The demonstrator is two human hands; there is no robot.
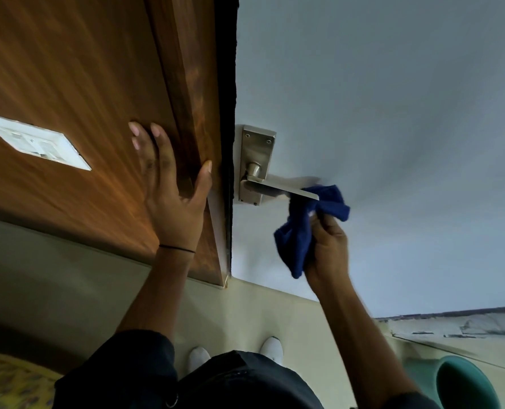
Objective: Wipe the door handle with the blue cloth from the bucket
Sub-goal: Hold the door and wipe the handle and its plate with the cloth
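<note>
A metal lever door handle (270, 188) on a backplate sits on the pale grey door (393, 128). My right hand (329, 249) grips a bunched blue cloth (300, 234), whose top fold lies against the outer end of the lever. My left hand (171, 187) rests flat with spread fingers on the brown wooden panel (68, 69), its thumb at the frame's edge. The teal bucket (463, 385) stands on the floor at the lower right, partly cut off by the frame.
A white switch plate (35, 141) is set in the wooden panel at the left. My white shoes (271, 348) stand on the beige floor below the handle. A yellow patterned fabric (6, 385) shows at the bottom left corner.
</note>
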